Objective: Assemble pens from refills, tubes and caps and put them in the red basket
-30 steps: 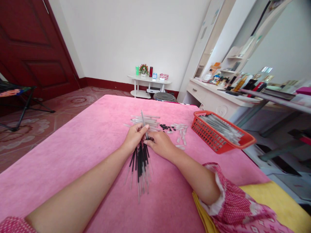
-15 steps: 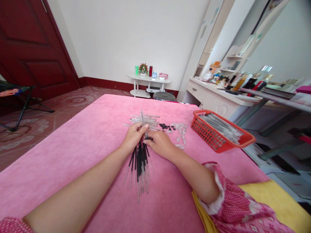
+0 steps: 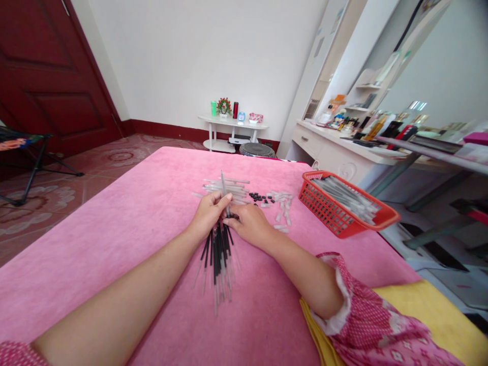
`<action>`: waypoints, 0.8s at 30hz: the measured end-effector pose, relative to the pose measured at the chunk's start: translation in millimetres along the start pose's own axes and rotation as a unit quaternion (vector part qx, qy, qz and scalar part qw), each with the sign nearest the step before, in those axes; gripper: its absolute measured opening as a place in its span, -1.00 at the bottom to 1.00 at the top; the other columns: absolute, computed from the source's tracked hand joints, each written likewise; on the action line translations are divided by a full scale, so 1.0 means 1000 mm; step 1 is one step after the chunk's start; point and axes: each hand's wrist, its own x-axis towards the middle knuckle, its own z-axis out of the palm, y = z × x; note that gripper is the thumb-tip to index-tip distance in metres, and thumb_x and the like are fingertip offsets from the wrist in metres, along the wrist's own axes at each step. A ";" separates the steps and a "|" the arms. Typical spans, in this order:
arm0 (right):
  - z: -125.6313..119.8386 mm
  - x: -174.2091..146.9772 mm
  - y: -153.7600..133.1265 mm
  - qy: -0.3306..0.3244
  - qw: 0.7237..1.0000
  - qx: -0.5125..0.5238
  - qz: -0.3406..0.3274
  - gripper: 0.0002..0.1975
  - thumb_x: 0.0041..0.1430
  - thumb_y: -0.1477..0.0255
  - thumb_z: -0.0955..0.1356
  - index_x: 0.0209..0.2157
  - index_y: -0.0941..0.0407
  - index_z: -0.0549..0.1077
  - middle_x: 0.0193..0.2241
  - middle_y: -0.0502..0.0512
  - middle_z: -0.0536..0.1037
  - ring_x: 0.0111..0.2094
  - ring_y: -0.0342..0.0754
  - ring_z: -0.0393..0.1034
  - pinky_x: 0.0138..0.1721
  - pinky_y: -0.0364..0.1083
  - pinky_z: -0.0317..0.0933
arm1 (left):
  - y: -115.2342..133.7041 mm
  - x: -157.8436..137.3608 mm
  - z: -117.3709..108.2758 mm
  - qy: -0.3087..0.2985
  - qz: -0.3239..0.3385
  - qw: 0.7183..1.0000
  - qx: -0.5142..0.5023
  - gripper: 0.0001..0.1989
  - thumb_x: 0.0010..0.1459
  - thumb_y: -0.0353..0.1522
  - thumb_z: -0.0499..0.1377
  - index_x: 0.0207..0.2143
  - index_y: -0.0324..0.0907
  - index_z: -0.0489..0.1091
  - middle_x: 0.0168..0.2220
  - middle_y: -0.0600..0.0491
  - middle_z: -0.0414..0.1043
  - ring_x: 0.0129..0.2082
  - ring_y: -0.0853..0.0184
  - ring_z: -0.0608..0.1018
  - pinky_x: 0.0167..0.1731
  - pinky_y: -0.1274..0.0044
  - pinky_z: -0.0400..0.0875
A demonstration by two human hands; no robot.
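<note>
A slim, translucent grey pen (image 3: 223, 182) stands nearly upright between my hands, its tip pointing up. My left hand (image 3: 209, 212) is closed around its middle, thumb pressed along the side. My right hand (image 3: 249, 223) pinches the pen's lower end; the fingertips partly hide it. Beneath my hands, black-and-clear pen refills (image 3: 216, 256) fan out toward me on the pink cloth. Just beyond lie several clear pen barrels (image 3: 237, 192), partly covered by my left hand. To their right are small black plugs (image 3: 257, 197) and clear pen caps (image 3: 282, 204).
An orange-red basket (image 3: 324, 211) full of grey pens stands at the right of the pink-covered table (image 3: 114, 229). Folded yellow cloth (image 3: 427, 305) lies under my right sleeve. Behind are a low white stand (image 3: 211, 120) and a cluttered dresser (image 3: 316, 136).
My hands keep the same grip on the pen, with hardly any movement. The whole view has shifted very slightly.
</note>
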 end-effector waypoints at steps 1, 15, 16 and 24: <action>0.000 0.000 0.000 0.001 1.000 0.001 -0.002 -0.87 0.10 0.38 0.34 -0.30 0.12 0.47 -0.36 0.08 0.54 -0.35 -0.05 0.40 -0.36 -0.14 0.12 | 0.001 0.000 0.000 0.001 0.000 1.000 0.002 -0.70 0.02 -0.19 0.18 -0.59 -0.21 0.25 -0.68 0.20 0.18 -0.69 0.50 0.21 -0.68 0.63 0.06; -0.002 0.000 -0.002 -0.006 1.000 -0.017 0.000 -0.86 0.11 0.37 0.33 -0.30 0.12 0.47 -0.33 0.09 0.55 -0.30 -0.03 0.41 -0.34 -0.14 0.13 | -0.002 0.001 0.000 -0.001 -0.005 1.000 0.003 -0.69 0.02 -0.18 0.17 -0.58 -0.22 0.25 -0.68 0.19 0.15 -0.68 0.50 0.20 -0.68 0.64 0.05; -0.002 0.000 -0.002 -0.008 1.000 -0.018 0.001 -0.86 0.11 0.37 0.33 -0.29 0.12 0.46 -0.32 0.10 0.55 -0.30 -0.03 0.41 -0.33 -0.14 0.13 | -0.002 0.002 0.000 -0.001 -0.004 1.000 0.005 -0.69 0.02 -0.17 0.17 -0.57 -0.22 0.26 -0.67 0.19 0.16 -0.68 0.50 0.20 -0.68 0.64 0.05; -0.003 0.001 -0.003 -0.018 1.000 -0.022 0.008 -0.83 0.13 0.36 0.32 -0.27 0.12 0.46 -0.29 0.10 0.55 -0.28 -0.04 0.41 -0.31 -0.14 0.15 | -0.004 0.003 -0.001 -0.002 0.005 1.000 0.016 -0.68 0.02 -0.17 0.17 -0.57 -0.22 0.26 -0.66 0.19 0.15 -0.66 0.49 0.20 -0.66 0.63 0.06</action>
